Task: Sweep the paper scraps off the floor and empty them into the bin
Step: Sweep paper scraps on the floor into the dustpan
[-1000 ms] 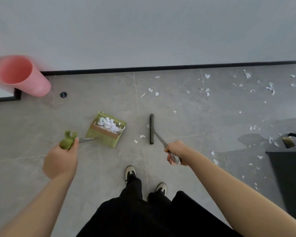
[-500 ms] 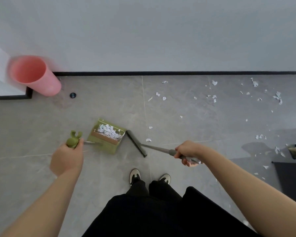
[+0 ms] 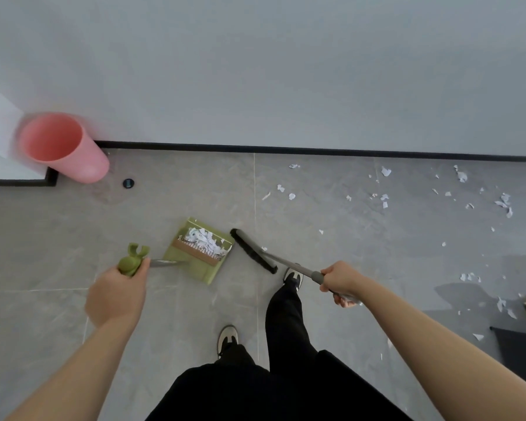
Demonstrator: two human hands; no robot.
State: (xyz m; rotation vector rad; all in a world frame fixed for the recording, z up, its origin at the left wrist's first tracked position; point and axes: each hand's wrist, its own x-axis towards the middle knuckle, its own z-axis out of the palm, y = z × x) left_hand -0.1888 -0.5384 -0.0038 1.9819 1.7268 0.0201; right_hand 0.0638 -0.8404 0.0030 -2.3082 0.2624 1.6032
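A green dustpan [image 3: 192,264] rests on the grey floor, with a heap of white paper scraps [image 3: 203,240] in it. My left hand [image 3: 116,294] is shut on the green top of its long handle [image 3: 131,262]. My right hand [image 3: 342,281] grips the grey handle of a broom whose black head [image 3: 252,250] lies just right of the pan's mouth. More paper scraps [image 3: 384,199] are strewn over the floor to the right, toward the wall. The pink bin [image 3: 63,147] stands at the left against the wall corner.
A black skirting line [image 3: 316,149] marks the wall ahead. My two feet [image 3: 227,340] stand behind the dustpan. A small black disc [image 3: 128,183] sits on the floor near the bin. Dark furniture [image 3: 520,347] occupies the lower right edge.
The broom head has swept left across the floor to the dustpan's mouth and turned diagonal. The two scraps beside it are gone from the floor. My right foot has stepped forward.
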